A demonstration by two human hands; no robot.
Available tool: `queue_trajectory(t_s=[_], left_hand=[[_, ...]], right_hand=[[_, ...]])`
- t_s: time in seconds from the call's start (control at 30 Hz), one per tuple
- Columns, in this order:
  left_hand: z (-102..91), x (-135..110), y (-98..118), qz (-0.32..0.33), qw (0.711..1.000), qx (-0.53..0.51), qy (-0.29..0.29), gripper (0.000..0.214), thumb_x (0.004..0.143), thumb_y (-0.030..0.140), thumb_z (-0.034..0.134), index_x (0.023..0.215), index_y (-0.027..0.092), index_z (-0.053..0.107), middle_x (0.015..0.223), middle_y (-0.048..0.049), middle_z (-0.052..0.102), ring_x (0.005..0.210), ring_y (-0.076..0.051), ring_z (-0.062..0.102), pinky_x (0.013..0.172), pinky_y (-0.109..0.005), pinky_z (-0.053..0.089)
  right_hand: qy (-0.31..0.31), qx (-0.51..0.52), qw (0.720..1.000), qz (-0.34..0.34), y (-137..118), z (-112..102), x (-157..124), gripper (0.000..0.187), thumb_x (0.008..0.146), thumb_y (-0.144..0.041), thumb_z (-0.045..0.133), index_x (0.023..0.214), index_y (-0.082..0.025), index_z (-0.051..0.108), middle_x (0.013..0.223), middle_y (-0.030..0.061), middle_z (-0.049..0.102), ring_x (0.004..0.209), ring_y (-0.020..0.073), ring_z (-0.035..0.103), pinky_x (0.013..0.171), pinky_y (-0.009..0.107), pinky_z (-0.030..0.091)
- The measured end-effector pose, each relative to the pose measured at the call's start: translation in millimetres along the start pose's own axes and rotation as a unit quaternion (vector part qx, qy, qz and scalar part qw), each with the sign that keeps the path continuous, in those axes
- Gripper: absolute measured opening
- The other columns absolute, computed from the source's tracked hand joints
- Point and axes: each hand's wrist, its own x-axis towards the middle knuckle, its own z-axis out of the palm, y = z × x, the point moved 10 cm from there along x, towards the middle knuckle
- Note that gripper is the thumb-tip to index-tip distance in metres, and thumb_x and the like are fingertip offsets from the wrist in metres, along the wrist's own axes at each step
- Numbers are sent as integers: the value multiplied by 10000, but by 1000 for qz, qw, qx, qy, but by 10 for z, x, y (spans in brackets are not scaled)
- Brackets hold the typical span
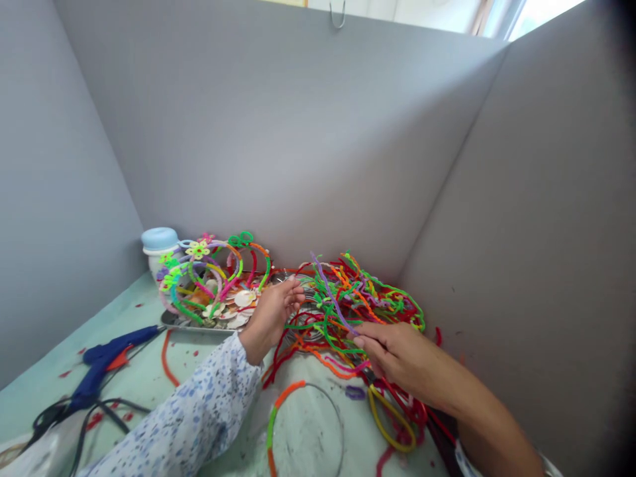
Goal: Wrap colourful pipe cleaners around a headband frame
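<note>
My right hand (387, 348) pinches the lower end of a purple pipe cleaner (332, 291), which slants up to the left over a heap of loose pipe cleaners (377, 291) in green, orange, red and purple. Left of the heap, my left hand (278, 308) has its fingers half curled and a little apart, with nothing visible in them. Metal wire rings (311, 321) lie partly hidden behind it and under the heap. In front of both hands, a wire headband (271, 421) rests on the table, wrapped in orange and green on its left side and bare on its right.
A metal tray (199, 327) holds shell-like discs and finished headbands (238, 265) with flowers. Behind it stands a white jar (159, 248) with a blue lid. A blue glue gun (99, 371) with its cable lies left. Yellow-handled scissors (392, 424) lie near my right wrist. Grey panels (298, 146) enclose the table.
</note>
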Motion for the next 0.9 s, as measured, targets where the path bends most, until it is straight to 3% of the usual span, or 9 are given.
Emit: queue_trajectory(t_s=[0.17,0.4,0.57,0.7,0.8,0.9], left_hand=[[94,-51,-43,-32,999,-10,-18,243,903,281,493,839,103,646,757,-96,699,642,-135,660,593,-225,496],[135,-91,-24,-17,999,-9,-36,147,875,228,527,886,144,647,836,-77,710,687,-142,674,598,-233,505],[21,-3,-47,9,1000,-10,-21,54,793,176,593,789,137,629,742,-47,688,616,-117,648,623,-225,510],[-223,43,-110,38,999,4,7,54,736,173,625,766,129,620,715,-41,675,619,-118,644,625,-216,502],[-356,-13,-128,66,998,16,8,87,707,200,652,741,136,605,704,-21,658,626,-113,634,641,-213,499],[-390,-108,-120,83,996,37,-4,149,708,255,675,766,144,594,733,-18,669,574,-100,611,628,-224,497]], right_hand=[[-29,11,999,-23,-26,170,29,317,957,-273,384,690,-186,533,642,-25,545,588,113,458,554,229,281],[-58,97,993,-24,-123,348,51,330,961,-272,385,687,-183,547,614,-28,573,567,110,493,550,218,318],[-16,173,984,29,22,525,-142,381,973,-359,373,685,-186,553,608,-18,585,578,124,530,560,221,352],[12,249,964,92,297,809,-403,394,947,-452,404,692,-192,557,551,-31,546,526,128,505,540,232,362],[29,338,926,164,487,1009,-570,411,922,-527,408,771,-184,576,557,-31,541,493,126,502,503,235,365],[58,398,894,199,552,1080,-663,458,868,-600,457,785,-167,579,549,-27,533,478,119,491,506,240,377]])
